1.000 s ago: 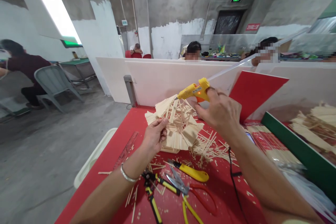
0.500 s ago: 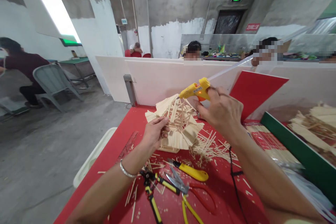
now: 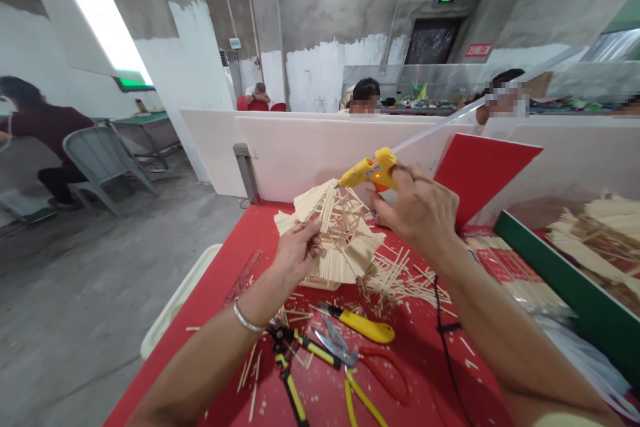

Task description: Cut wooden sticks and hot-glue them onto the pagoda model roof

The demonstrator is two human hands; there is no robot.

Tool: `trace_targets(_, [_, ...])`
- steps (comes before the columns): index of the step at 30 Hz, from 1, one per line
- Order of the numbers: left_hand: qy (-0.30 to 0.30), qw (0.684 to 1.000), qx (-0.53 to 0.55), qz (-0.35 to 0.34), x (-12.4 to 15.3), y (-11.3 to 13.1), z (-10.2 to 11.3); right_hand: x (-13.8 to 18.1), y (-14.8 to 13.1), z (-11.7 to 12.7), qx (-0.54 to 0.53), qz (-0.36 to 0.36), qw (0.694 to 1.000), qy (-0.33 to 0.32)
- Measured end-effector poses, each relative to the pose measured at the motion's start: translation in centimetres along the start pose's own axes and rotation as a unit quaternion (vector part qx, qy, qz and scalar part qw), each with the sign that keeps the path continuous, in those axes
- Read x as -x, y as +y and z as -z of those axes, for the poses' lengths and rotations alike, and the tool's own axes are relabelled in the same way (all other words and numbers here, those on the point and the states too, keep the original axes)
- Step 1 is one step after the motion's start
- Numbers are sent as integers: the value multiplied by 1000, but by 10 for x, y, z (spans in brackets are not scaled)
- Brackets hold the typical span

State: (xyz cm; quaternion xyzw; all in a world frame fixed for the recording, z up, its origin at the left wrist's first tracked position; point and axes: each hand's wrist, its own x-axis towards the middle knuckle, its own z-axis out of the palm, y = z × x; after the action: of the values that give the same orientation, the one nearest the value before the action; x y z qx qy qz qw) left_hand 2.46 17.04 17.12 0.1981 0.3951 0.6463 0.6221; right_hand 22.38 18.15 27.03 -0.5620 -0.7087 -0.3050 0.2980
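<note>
In the head view, my right hand (image 3: 423,203) grips a yellow hot glue gun (image 3: 373,168) with a clear glue stick out of its back end. The gun's nozzle is at the top of a small roofed model built of thin wooden sticks (image 3: 345,263). My left hand (image 3: 299,248) is closed at the model's left side, thumb and fingertips pinching the lower end of a pale wooden stick (image 3: 327,209) that slopes up toward the nozzle. Part of the pinch is hidden by the fingers.
Nearer me lie a yellow utility knife (image 3: 367,325), red-handled scissors (image 3: 385,363) and black-and-yellow pliers (image 3: 287,367). Loose sticks (image 3: 400,280) litter the red table (image 3: 430,373). A black cord (image 3: 440,327) hangs by my right forearm. White boards (image 3: 310,153) stand behind.
My left thumb and fingertips have shifted slightly upward along the stick. The glue gun's nozzle stays at the model's top; the whole view has drifted a little.
</note>
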Motion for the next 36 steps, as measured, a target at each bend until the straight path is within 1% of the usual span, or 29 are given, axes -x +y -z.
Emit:
trace_targets(5, [9,999,9,34,2,3,-3,0,0,1,-4,-1,1000,-1])
trace_targets(11, [-30,997,29,70,2,6,-2,0,-1,4,-9,2,1000,-5])
trace_targets(14, [-36,996,30,78,1,6,-1,0,-1,5,-8,3,1000,-11])
trace_targets(18, [-38,996,23,73,0,5,-1,1,-1,5,-7,0,1000,-10])
trace_targets(25, [-22,997,2,73,-2,3,1,0,0,2,-18,12,1000,-5])
trace_targets(29, [-28,997,0,66,-1,3,2,-1,0,2,-25,13,1000,-2])
trace_targets(36, [-10,999,-3,53,3,5,-3,-2,-2,3,-28,10,1000,-9])
